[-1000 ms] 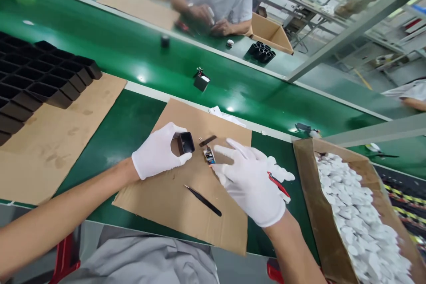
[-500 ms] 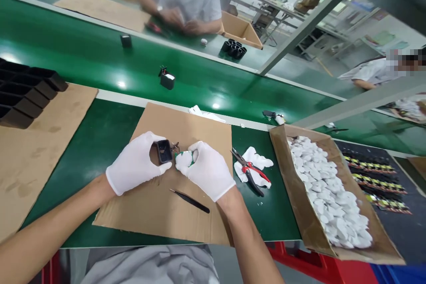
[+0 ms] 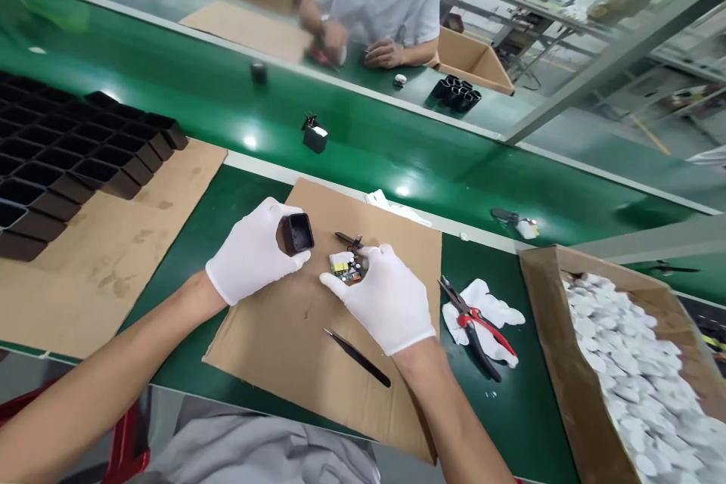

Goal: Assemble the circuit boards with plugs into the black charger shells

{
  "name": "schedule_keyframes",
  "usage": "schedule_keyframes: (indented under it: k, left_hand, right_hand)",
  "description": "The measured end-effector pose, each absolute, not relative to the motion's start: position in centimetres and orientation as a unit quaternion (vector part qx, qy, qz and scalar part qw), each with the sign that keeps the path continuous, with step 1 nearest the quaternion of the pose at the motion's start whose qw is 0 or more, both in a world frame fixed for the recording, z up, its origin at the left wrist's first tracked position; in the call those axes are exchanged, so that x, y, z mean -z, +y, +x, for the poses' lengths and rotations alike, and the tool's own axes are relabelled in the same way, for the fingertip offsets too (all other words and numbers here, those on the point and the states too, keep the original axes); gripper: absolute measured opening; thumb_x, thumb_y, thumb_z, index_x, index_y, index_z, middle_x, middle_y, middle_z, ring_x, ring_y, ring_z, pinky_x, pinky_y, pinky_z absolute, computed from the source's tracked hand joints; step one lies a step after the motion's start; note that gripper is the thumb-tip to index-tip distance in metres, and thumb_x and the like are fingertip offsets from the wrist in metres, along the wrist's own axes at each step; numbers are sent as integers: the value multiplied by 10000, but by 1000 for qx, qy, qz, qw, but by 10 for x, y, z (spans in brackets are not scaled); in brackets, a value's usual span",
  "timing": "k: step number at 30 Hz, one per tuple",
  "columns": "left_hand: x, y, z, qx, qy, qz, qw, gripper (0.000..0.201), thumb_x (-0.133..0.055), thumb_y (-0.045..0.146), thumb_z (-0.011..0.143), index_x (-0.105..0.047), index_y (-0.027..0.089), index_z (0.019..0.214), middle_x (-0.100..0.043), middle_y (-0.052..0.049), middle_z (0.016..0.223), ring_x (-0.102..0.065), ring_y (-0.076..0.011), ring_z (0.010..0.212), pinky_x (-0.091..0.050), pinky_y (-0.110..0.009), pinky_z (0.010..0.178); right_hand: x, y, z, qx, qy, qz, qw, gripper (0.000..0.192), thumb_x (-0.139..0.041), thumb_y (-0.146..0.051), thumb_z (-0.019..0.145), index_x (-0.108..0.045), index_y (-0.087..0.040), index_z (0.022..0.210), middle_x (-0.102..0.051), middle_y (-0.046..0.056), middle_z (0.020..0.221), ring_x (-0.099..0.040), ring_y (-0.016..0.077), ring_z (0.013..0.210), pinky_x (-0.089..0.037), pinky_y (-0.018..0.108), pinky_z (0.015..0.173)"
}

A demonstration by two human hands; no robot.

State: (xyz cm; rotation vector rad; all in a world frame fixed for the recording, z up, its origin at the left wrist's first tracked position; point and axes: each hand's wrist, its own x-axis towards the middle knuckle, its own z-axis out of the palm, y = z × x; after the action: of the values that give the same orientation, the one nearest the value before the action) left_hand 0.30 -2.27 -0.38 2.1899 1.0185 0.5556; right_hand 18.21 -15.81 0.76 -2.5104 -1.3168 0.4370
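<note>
My white-gloved left hand (image 3: 258,249) grips a small black plastic housing (image 3: 298,233), its open end facing me. In my right hand (image 3: 389,291), also gloved, is a small circuit board (image 3: 347,268) with yellow and white components. A black piece with wires (image 3: 350,240) juts out above the board, touching or close to the fingertips. The housing and the board are apart, both over a cardboard sheet (image 3: 272,348). Black tweezers (image 3: 357,358) lie on the cardboard below my right hand. To the right, red-and-black pliers (image 3: 476,329) rest on a white glove (image 3: 488,308).
Rows of black housings (image 3: 68,151) stand on cardboard at left. A carton (image 3: 559,363) of white pieces is at right. Beyond the bench edge, a green belt (image 3: 397,155) carries a black unit (image 3: 315,136). A co-worker (image 3: 374,7) sits opposite.
The view has swung left. My right hand has turned the board so its component side shows, and the board is farther from the housing. The left hand still holds the housing.
</note>
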Motion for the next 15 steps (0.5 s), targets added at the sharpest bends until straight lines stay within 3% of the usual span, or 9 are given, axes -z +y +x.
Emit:
schedule_keyframes:
  k: [2, 5, 7, 9, 11, 15]
  left_hand:
    - [3, -21, 2, -234, 357, 849, 310, 447, -777, 308, 768, -671, 226, 1194, -670, -60, 1125, -723, -290, 1066, -612, -418, 935]
    - [4, -22, 0, -284, 293, 864, 296, 490, -764, 225, 773, -637, 209, 1246, -660, -69, 1110, -721, -265, 1036, -606, -416, 945]
    - [3, -24, -1, -314, 246, 864, 307, 537, -764, 207, 781, -605, 204, 1294, -669, -82, 1141, -724, -258, 1047, -603, -427, 961]
    - [1, -28, -2, -329, 211, 856, 337, 580, -790, 212, 771, -585, 214, 1314, -684, -81, 1168, -728, -253, 1065, -601, -431, 978]
    - [-4, -34, -2, -330, 192, 845, 373, 606, -823, 221, 748, -582, 225, 1304, -704, -71, 1174, -733, -247, 1078, -603, -418, 979]
    - [-10, -44, 0, -319, 183, 834, 410, 579, -824, 252, 733, -603, 231, 1267, -734, -56, 1127, -747, -242, 1039, -626, -387, 910]
  right_hand:
    - [-5, -147, 182, -145, -465, -858, 162, 349, -877, -483, 713, -725, -232, 901, -747, 115, 1070, -752, 372, 951, -563, 495, 829]
    - [-8, -144, 194, -182, -461, -843, 209, 242, -781, -420, 810, -708, -237, 951, -787, 73, 992, -777, 298, 903, -595, 452, 857]
    - [-13, -153, 209, -226, -467, -801, 298, 284, -692, -471, 904, -685, -246, 1077, -811, 52, 995, -791, 258, 901, -622, 406, 832]
    - [-18, -165, 222, -258, -474, -707, 457, 331, -697, -496, 926, -662, -254, 1148, -817, 76, 1101, -795, 278, 998, -638, 420, 856]
    - [-23, -175, 229, -243, -507, -633, 532, 410, -720, -505, 923, -643, -277, 1255, -790, 105, 1238, -779, 319, 1105, -645, 465, 890]
    - [-31, -182, 222, -200, -590, -613, 485, 547, -701, -510, 910, -603, -312, 1411, -792, 120, 1182, -792, 365, 1034, -675, 507, 793]
